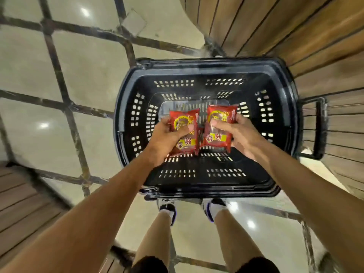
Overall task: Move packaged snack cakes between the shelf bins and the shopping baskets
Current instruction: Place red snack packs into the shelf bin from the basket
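A black slotted shopping basket (204,65) stands on the floor in front of my feet. Over its inside, my left hand (167,138) grips a red snack cake packet (189,123) with yellow print. Beside it my right hand (238,134) grips a second, matching red packet (220,119). Both packets are upright, side by side, held above the basket's bottom. A sliver of red shows between them lower down; I cannot tell what it is. The view is blurred.
The basket's fold-down handle (319,127) lies out to the right. Wood-slat shelving (295,26) curves around the upper right, more wooden slats (19,203) sit at lower left. The floor is glossy beige tile with dark joints (65,91). My shoes (167,209) touch the basket's near rim.
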